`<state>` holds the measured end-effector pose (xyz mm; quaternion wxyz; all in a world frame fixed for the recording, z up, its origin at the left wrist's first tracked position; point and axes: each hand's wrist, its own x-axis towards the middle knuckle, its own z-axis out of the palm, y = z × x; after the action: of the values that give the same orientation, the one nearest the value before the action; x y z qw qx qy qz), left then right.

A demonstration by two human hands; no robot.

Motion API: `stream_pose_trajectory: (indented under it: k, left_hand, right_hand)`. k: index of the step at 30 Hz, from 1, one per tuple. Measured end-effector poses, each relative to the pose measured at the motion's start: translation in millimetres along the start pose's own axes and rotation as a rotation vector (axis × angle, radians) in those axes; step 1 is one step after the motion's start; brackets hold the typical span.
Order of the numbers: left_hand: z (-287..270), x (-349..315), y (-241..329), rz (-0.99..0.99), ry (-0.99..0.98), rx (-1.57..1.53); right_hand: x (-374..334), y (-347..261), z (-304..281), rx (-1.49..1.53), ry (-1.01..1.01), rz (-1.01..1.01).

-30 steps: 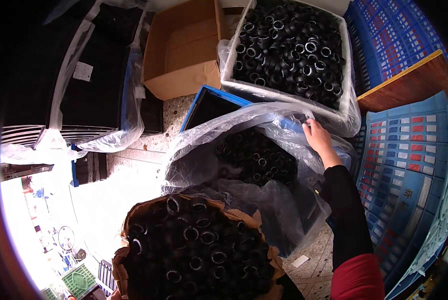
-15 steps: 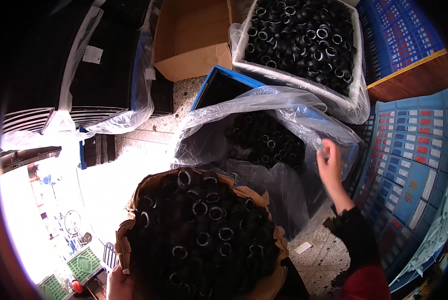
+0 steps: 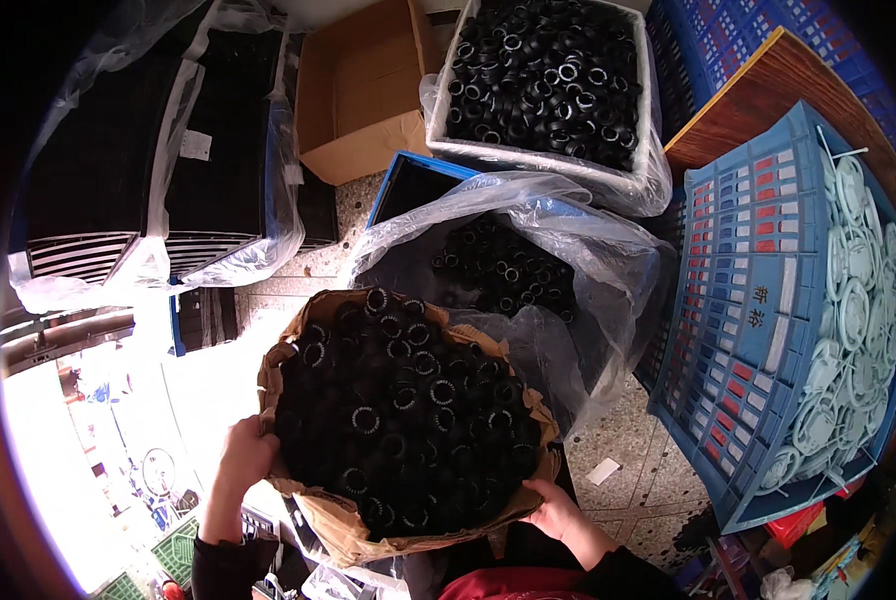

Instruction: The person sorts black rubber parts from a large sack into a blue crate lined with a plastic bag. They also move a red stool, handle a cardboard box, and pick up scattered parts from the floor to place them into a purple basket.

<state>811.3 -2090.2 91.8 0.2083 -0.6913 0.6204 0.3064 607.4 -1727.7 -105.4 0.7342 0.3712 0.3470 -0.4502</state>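
Observation:
A worn brown carton (image 3: 343, 530) with a crumpled, torn rim is held up close in front of me. Small black rings (image 3: 408, 420), with pale marks round their edges, heap it full. My left hand (image 3: 248, 455) is closed on the carton's left rim. At the near right corner my right hand (image 3: 560, 512) grips the rim, its fingers partly hidden underneath. Just beyond the carton, an opened clear plastic bag (image 3: 608, 250) lines a bin and holds more black rings (image 3: 508, 270).
A white-rimmed bin (image 3: 648, 130) of black rings stands at the back, beside an open cardboard box (image 3: 363, 90). To the right leans a blue crate (image 3: 738, 330) of pale green plastic parts (image 3: 853, 320). Plastic-wrapped black panels (image 3: 218, 170) stand at left. A paper scrap (image 3: 604, 470) lies on the speckled floor.
My right hand has come back from beside the plastic bag to the carton's near right rim. My left hand holds higher on the left side. The view has shifted right.

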Motion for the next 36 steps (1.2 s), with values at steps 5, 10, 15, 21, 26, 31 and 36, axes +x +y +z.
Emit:
stream_pose_trajectory:
  k: [5, 10, 15, 21, 26, 31, 36]
  left_hand:
    - [-3.6, 17.5, 27.3, 0.028, -0.020, 0.175]
    - [-2.8, 23.2, 48.3, 0.006, -0.026, 0.188]
    - [0.0, 26.3, 65.2, 0.072, 0.040, 0.344]
    - [6.5, 35.7, 81.7, 0.129, 0.086, 0.379]
    - [10.0, 51.0, 89.4, 0.172, 0.041, 0.324]
    - [18.3, 59.4, 100.5, 0.158, 0.027, 0.221]
    - [21.6, 60.1, 104.8, 0.156, 0.030, 0.234]
  right_hand:
    - [0.1, -23.6, 12.3, -0.058, 0.096, 0.003]
    - [4.0, -30.6, 3.0, -0.082, 0.061, -0.003]
    - [-14.0, -40.2, 30.7, -0.105, 0.149, -0.062]
    - [-18.4, -46.9, 32.6, -0.157, 0.115, -0.102]
    - [-21.2, -53.9, 39.4, -0.188, 0.156, -0.084]
    - [-21.9, -59.7, 37.6, -0.160, 0.183, -0.066]
    - [-25.0, -62.0, 42.3, -0.153, 0.203, -0.076]
